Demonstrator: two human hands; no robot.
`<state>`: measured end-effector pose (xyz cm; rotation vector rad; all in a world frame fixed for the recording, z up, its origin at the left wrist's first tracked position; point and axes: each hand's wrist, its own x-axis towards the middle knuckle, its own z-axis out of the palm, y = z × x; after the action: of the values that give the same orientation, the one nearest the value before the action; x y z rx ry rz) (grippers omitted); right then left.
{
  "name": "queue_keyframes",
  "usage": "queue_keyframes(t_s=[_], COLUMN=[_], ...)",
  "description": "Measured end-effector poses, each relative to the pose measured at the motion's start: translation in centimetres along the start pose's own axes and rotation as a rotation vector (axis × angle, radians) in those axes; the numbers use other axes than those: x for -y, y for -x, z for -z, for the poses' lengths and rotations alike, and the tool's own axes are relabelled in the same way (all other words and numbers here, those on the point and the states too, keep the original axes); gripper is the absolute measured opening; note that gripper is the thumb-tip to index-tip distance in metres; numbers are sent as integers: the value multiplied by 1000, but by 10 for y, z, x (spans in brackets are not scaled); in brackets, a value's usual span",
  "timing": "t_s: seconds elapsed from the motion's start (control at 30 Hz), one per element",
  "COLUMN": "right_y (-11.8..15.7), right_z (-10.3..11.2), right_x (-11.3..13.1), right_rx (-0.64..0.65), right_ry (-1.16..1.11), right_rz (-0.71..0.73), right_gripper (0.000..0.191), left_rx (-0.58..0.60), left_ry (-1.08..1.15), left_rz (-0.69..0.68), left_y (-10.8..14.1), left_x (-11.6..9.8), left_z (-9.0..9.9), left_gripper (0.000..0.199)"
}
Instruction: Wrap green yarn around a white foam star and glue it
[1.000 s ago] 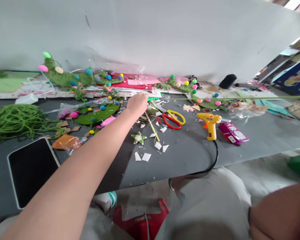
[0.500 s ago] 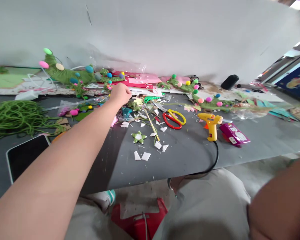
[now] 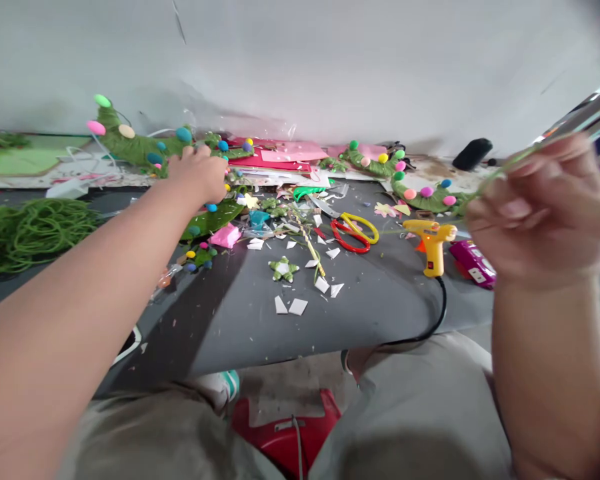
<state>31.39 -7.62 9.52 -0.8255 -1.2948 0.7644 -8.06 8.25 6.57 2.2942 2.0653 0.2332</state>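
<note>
My left hand (image 3: pixel 197 175) reaches to the back of the table, fingers apart and pointing down among small pom-pom pieces beside a green yarn-wrapped crescent (image 3: pixel 137 148). Its fingertips are partly hidden, so any contact there is unclear. Raised at the right, my right hand (image 3: pixel 545 213) is closed, its fingers pinching a thin green yarn strand (image 3: pixel 523 155); motion blurs both. On the table between the hands lie a small green yarn star (image 3: pixel 283 269) with a white centre, a twisted stick (image 3: pixel 307 243) and scissors (image 3: pixel 353 230) with red and yellow handles.
A yellow glue gun (image 3: pixel 430 243) with a lit orange light stands near the right hand, its black cord (image 3: pixel 443 307) running off the front edge. Beside it is a purple packet (image 3: pixel 473 263). Green yarn (image 3: pixel 35 230) lies heaped at left. White scraps (image 3: pixel 298 307) are scattered in the middle.
My left hand has moved left and its fingers have spread. My right hand has risen into view with the green strand. The view has shifted slightly.
</note>
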Motion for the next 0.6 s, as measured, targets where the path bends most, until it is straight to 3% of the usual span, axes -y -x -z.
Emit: queue_keyframes(t_s=[0.13, 0.2, 0.23, 0.3, 0.4, 0.53, 0.6], right_y=[14, 22, 26, 33, 44, 60, 67], right_z=[-34, -48, -55, -69, -88, -101, -103], right_x=[-23, -31, -34, -38, -42, -45, -47], right_rx=[179, 308, 381, 502, 552, 603, 627], right_ry=[-80, 26, 88, 182, 269, 382, 460], right_rz=[-115, -209, -249, -284, -225, -155, -143], right_gripper=[12, 16, 21, 27, 18, 13, 14], left_rx=[38, 117, 219, 356, 413, 276, 193], left_ry=[177, 688, 868, 1031, 1092, 965, 867], left_rz=[-153, -262, -343, -424, -431, -319, -301], left_y=[24, 46, 59, 88, 130, 168, 177], left_x=[-29, -49, -58, -72, -82, -76, -70], left_z=[8, 6, 4, -2, -12, -23, -28], left_gripper=[66, 62, 61, 63, 53, 20, 14])
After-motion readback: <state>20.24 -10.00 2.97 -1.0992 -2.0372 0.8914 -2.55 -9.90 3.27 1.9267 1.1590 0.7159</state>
